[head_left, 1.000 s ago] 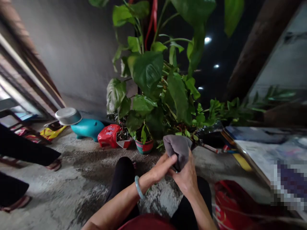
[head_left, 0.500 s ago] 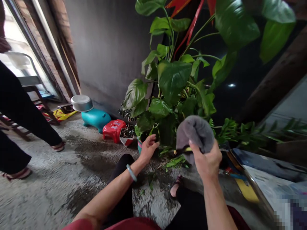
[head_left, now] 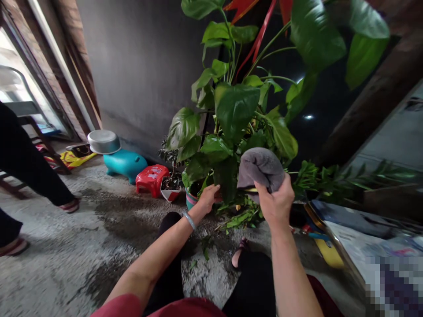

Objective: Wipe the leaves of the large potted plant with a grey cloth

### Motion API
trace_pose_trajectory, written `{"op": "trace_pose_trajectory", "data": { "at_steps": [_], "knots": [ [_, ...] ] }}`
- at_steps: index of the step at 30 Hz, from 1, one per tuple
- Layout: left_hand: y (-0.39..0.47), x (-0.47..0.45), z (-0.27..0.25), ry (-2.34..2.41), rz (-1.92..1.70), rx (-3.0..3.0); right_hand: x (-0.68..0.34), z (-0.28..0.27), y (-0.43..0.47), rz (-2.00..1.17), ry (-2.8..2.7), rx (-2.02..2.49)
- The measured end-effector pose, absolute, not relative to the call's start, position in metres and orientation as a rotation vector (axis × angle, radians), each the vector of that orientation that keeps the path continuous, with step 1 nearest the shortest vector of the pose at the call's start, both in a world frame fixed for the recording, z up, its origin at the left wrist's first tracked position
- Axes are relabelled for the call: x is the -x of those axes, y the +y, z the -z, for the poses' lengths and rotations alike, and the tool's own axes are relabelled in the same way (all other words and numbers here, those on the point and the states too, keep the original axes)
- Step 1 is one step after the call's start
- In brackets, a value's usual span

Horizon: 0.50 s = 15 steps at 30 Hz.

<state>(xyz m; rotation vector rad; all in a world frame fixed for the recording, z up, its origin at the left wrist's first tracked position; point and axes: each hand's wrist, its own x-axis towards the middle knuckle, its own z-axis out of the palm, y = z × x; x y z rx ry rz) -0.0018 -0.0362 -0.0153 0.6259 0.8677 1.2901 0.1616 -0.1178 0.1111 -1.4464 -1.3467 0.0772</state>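
Head view: one grey plush cloth (head_left: pixel 261 165), one tall broad-leaved green plant (head_left: pixel 236 110), one red plastic stool (head_left: pixel 152 179). Cloth: folded, rounded, creased; held in the right hand (head_left: pixel 276 201), before the plant. Left hand (head_left: pixel 208 199): at a low dark-green leaf (head_left: pixel 227 176); grip cannot be told.

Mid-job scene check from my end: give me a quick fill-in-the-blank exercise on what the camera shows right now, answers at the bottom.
1. The right hand holds a bunched cloth coloured ____.
2. The pale bracelet circles the person's ____ wrist.
3. The stool between the turquoise animal-shaped seat and the small planter is coloured ____.
4. The tall plant has broad leaves that are mostly ____.

Missing words: grey; left; red; green.
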Motion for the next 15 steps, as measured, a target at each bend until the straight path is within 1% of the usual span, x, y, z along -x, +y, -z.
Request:
{"op": "trace_pose_trajectory", "data": {
  "at_steps": [2, 5, 7, 9, 11, 12, 14, 15],
  "knots": [
    [-0.040, 0.001, 0.015, 0.843, -1.267, -0.655, -0.154, -0.101, -0.101, -0.115, -1.451, 1.509],
    [-0.047, 0.015, 0.018, 0.949, -1.305, -0.671, -0.155, -0.046, -0.106, -0.377, -1.680, 1.579],
    [-0.050, 0.033, 0.017, 1.071, -1.489, -0.692, -0.167, -0.005, -0.127, -0.461, -1.609, 1.550],
    [-0.047, 0.050, 0.006, 1.131, -1.751, -0.754, -0.185, 0.023, -0.151, -0.506, -1.478, 1.572],
    [-0.036, 0.063, -0.017, 1.116, -1.941, -0.842, -0.201, 0.032, -0.170, -0.548, -1.401, 1.620],
    [-0.027, 0.066, -0.030, 1.092, -1.981, -0.879, -0.207, 0.029, -0.177, -0.566, -1.390, 1.640],
    [-0.007, 0.068, -0.055, 1.051, -1.970, -0.921, -0.212, 0.020, -0.187, -0.598, -1.408, 1.653],
    [0.004, 0.066, -0.065, 1.008, -1.906, -0.938, -0.213, 0.016, -0.190, -0.600, -1.416, 1.653]
  ]
}}
